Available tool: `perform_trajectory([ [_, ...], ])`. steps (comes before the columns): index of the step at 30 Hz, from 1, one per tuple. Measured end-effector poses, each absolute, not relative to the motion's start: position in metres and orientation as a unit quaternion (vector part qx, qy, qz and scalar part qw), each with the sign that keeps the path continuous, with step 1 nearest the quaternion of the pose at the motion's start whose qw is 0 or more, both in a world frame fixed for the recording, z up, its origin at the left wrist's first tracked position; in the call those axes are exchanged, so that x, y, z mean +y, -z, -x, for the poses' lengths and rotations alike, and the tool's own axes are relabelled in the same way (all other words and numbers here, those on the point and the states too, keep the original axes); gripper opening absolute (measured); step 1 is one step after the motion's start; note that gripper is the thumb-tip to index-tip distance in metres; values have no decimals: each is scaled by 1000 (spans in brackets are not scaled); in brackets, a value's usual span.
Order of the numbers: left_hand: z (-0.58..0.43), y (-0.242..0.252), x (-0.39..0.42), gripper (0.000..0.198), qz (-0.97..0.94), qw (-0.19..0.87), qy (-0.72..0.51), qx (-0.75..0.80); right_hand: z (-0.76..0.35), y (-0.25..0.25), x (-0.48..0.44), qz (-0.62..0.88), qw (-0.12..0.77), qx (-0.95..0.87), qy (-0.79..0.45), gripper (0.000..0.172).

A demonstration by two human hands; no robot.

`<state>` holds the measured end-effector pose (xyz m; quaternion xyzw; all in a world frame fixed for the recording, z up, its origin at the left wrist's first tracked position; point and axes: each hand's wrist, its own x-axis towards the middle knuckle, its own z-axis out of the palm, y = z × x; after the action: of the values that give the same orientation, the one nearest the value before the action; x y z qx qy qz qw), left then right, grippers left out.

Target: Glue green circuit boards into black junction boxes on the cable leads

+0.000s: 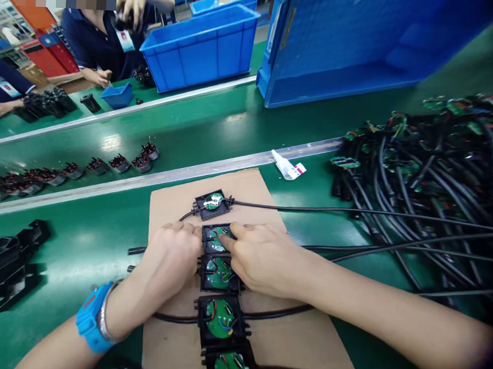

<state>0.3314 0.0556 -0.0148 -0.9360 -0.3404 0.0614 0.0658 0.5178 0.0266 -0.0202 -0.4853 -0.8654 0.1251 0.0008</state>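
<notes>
A column of several black square housings with green circuit boards and attached black cables lies on a brown cardboard sheet [175, 200]. My left hand [172, 257], with a blue watch on the wrist, is curled against the left side of the second housing [215, 239]. My right hand [259, 257] presses its fingertips down on that housing's green board. The top housing [212, 203] lies apart, untouched. Two more housings [221, 274] [222, 318] sit just below my hands.
A big tangle of black cables with green boards [428, 177] fills the right. Black plastic parts [11, 260] are stacked at the left. A conveyor belt [200, 127] carries small black-and-red parts [119, 162]. Blue crates [200, 44] and other people working are beyond it. A small white tube [287, 167] lies near the rail.
</notes>
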Motion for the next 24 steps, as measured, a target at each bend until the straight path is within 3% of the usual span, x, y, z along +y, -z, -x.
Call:
perform_trajectory([
  [3, -327, 24, 45, 45, 929, 55, 18, -366, -519, 19, 24, 490, 6, -861, -134, 28],
  [6, -327, 38, 33, 50, 921, 62, -6, -385, -518, 18, 24, 495, 5, -858, -136, 33],
  [11, -323, 36, 35, 47, 922, 3, -11, -387, -527, 9, 31, 472, 2, -860, -194, 38],
  [14, -320, 27, 42, 40, 922, -42, 60, -381, -539, 3, 30, 459, 42, -853, -245, 50],
  [16, -320, 26, 47, 33, 926, -62, 111, -356, -543, 1, 27, 485, 53, -834, -257, 44],
  [20, -322, 35, 53, 26, 953, -113, 103, -262, -541, 3, 23, 529, 60, -812, -238, 11],
  [24, -320, 47, 54, 28, 950, -136, 102, -262, -538, 7, 28, 527, 38, -799, -287, 25],
])
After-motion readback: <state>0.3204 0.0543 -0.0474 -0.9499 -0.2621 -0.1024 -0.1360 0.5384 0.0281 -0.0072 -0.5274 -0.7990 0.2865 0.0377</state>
